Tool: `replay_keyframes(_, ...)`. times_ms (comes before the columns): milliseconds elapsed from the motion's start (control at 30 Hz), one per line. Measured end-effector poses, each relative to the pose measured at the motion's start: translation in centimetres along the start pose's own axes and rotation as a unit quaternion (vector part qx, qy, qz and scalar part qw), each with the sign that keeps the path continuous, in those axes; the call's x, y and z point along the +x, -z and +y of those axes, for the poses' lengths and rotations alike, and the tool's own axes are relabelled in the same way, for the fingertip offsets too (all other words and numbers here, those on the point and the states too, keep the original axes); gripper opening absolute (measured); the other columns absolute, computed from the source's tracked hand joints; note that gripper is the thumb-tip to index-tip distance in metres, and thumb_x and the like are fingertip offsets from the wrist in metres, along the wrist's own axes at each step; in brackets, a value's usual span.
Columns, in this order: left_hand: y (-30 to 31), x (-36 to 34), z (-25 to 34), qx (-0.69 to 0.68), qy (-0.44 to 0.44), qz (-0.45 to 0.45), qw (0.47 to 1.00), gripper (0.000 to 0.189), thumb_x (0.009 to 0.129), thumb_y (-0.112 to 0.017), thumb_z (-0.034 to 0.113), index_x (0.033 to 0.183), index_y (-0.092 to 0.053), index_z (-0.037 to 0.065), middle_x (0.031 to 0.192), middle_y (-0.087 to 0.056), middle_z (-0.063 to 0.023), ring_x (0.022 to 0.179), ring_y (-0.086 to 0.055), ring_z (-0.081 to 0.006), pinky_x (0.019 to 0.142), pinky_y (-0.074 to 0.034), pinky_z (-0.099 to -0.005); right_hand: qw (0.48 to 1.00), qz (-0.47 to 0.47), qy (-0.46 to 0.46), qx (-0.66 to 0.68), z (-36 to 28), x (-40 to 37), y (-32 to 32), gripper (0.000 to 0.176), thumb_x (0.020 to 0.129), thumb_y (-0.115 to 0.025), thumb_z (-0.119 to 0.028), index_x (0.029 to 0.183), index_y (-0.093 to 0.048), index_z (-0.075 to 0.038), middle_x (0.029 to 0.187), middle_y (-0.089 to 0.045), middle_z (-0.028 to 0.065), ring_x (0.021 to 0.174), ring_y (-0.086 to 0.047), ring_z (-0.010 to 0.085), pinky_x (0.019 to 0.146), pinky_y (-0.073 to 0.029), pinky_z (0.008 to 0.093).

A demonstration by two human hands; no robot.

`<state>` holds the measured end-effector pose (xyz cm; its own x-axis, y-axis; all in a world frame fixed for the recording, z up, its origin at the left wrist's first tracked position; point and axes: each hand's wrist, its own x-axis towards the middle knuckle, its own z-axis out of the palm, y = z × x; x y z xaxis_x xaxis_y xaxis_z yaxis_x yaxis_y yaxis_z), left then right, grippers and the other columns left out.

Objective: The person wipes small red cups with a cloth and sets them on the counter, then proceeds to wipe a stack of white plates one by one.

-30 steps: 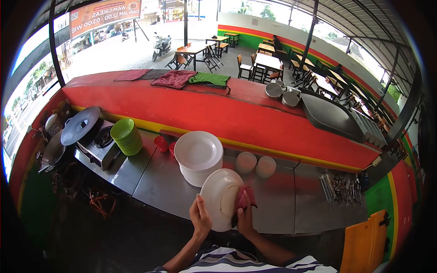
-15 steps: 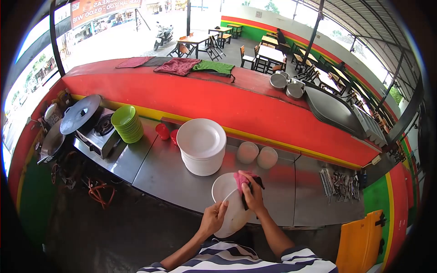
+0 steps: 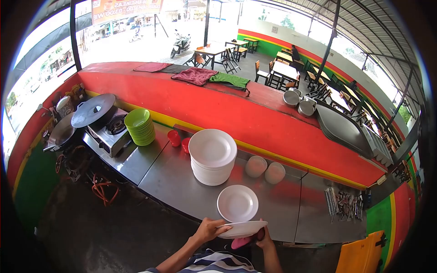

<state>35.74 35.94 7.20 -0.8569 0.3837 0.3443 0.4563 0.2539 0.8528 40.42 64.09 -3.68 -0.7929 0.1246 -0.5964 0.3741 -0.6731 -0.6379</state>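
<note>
A white plate (image 3: 241, 229) is held tilted, nearly edge-on, at the front edge of the counter. My left hand (image 3: 210, 231) grips its left rim, thumb on top. My right hand (image 3: 265, 238) is at the plate's right side, closed around a pink cloth (image 3: 241, 242) that hangs below the plate; some of its fingers are hidden. Just beyond, another white plate (image 3: 237, 203) lies flat on the metal counter. Behind that stands a tall stack of white plates (image 3: 213, 154).
Two stacks of small bowls (image 3: 256, 167) stand right of the plates, with cutlery (image 3: 343, 203) farther right. Green plates (image 3: 140, 127), red cups (image 3: 174, 138) and a stove (image 3: 109, 132) are on the left. A red ledge (image 3: 218, 102) runs behind, carrying cloths, pots and trays (image 3: 341, 125).
The held plate has come down toward me and tilted nearly edge-on. My right hand with the cloth has moved from its upper rim to its right side. The camera view has shifted.
</note>
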Motion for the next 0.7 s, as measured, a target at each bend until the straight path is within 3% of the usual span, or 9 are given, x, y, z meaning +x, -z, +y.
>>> replay_keyframes(67, -0.2, -0.2, -1.4, 0.021, -0.004, -0.032, 0.999, 0.021, 0.090, -0.071, 0.028, 0.095, -0.073, 0.007, 0.068, -0.065, -0.0154, 0.062, -0.066, -0.0322, 0.058, -0.052, -0.0370, 0.919, -0.127, 0.292, -0.234, 1.0, 1.0, 3.1, 0.039, 0.093, -0.059, -0.031, 0.126, -0.058, -0.011, 0.123, -0.062, 0.0112, 0.123, -0.054, 0.0209, 0.106, -0.041, 0.0406)
replay_keyframes(133, -0.6, 0.5, -1.8, 0.027, 0.020, -0.040, 0.999, 0.025, 0.093, -0.067, 0.026, 0.105, -0.069, 0.005, 0.092, -0.066, -0.0181, 0.086, -0.065, -0.0338, 0.074, -0.052, -0.0394, 0.882, -0.166, 0.326, -0.299, 0.3, 0.9, 4.0, 0.041, 0.088, -0.065, -0.021, 0.127, -0.057, -0.010, 0.124, -0.060, 0.0103, 0.120, -0.056, 0.0223, 0.105, -0.043, 0.0404)
replay_keyframes(167, -0.9, 0.8, -2.0, 0.030, 0.033, -0.047, 0.998, 0.027, 0.094, -0.065, 0.026, 0.110, -0.068, 0.004, 0.104, -0.067, -0.0194, 0.098, -0.064, -0.0346, 0.082, -0.052, -0.0406, 0.930, -0.147, 0.224, -0.251, -0.7, 1.1, 3.9, 0.045, 0.085, -0.068, -0.015, 0.128, -0.056, -0.010, 0.123, -0.060, 0.0098, 0.118, -0.056, 0.0232, 0.104, -0.043, 0.0400)
replay_keyframes(267, -2.4, 1.6, -3.3, 0.015, -0.014, 0.011, 1.000, 0.039, 0.098, -0.057, 0.024, 0.131, -0.054, 0.003, 0.140, -0.046, -0.0226, 0.131, -0.044, -0.0378, 0.107, -0.038, -0.0441, 0.982, -0.062, 0.059, -0.166, -3.3, 0.5, 1.9, 0.059, 0.076, -0.074, -0.005, 0.131, -0.053, -0.008, 0.119, -0.059, 0.0086, 0.113, -0.057, 0.0240, 0.101, -0.045, 0.0378)
replay_keyframes(367, -4.4, 1.2, -5.2, -0.080, 0.106, 0.010, 0.991, 0.059, 0.099, -0.054, 0.024, 0.149, -0.030, 0.005, 0.153, -0.027, -0.0244, 0.143, -0.026, -0.0395, 0.117, -0.024, -0.0449, 0.970, 0.012, 0.132, -0.204, -1.7, -0.2, 1.9, 0.069, 0.070, -0.076, 0.001, 0.133, -0.049, -0.008, 0.121, -0.056, 0.0100, 0.114, -0.055, 0.0234, 0.098, -0.046, 0.0359)
replay_keyframes(467, -6.0, 0.2, -6.4, -0.242, 0.199, -0.010, 0.950, 0.071, 0.098, -0.051, 0.020, 0.156, -0.011, 0.008, 0.157, -0.017, -0.0266, 0.147, -0.018, -0.0399, 0.118, -0.019, -0.0445, 0.937, 0.079, 0.231, -0.248, 1.7, 1.3, 3.2, 0.069, 0.069, -0.076, 0.001, 0.132, -0.049, -0.009, 0.122, -0.054, 0.0105, 0.113, -0.054, 0.0220, 0.097, -0.046, 0.0361)
replay_keyframes(567, -8.1, -1.4, -12.4, -0.259, 0.174, 0.014, 0.950, 0.075, 0.097, -0.047, 0.013, 0.157, -0.002, 0.009, 0.160, -0.013, -0.0251, 0.148, -0.009, -0.0443, 0.119, -0.013, -0.0486, 0.919, 0.134, 0.282, -0.242, 3.5, 2.1, 3.0, 0.065, 0.070, -0.078, -0.003, 0.128, -0.051, -0.008, 0.119, -0.054, 0.0099, 0.111, -0.053, 0.0222, 0.098, -0.044, 0.0370)
replay_keyframes(667, -9.1, -2.1, -17.0, -0.058, 0.170, -0.005, 0.984, 0.072, 0.096, -0.043, 0.008, 0.157, -0.004, 0.008, 0.161, -0.013, -0.0232, 0.148, -0.003, -0.0479, 0.119, -0.006, -0.0512, 0.887, 0.179, 0.329, -0.271, 4.6, 4.1, 2.7, 0.062, 0.070, -0.078, -0.005, 0.126, -0.052, -0.008, 0.118, -0.055, 0.0097, 0.112, -0.053, 0.0228, 0.100, -0.042, 0.0376)
replay_keyframes(700, -9.4, -2.1, -18.1, -0.067, 0.155, 0.001, 0.986, 0.072, 0.096, -0.043, 0.007, 0.157, -0.004, 0.007, 0.161, -0.013, -0.0228, 0.147, 0.000, -0.0491, 0.119, -0.004, -0.0519, 0.872, 0.194, 0.343, -0.289, 5.0, 4.6, 2.6, 0.062, 0.070, -0.079, -0.006, 0.126, -0.052, -0.007, 0.118, -0.055, 0.0097, 0.112, -0.053, 0.0230, 0.101, -0.041, 0.0377)
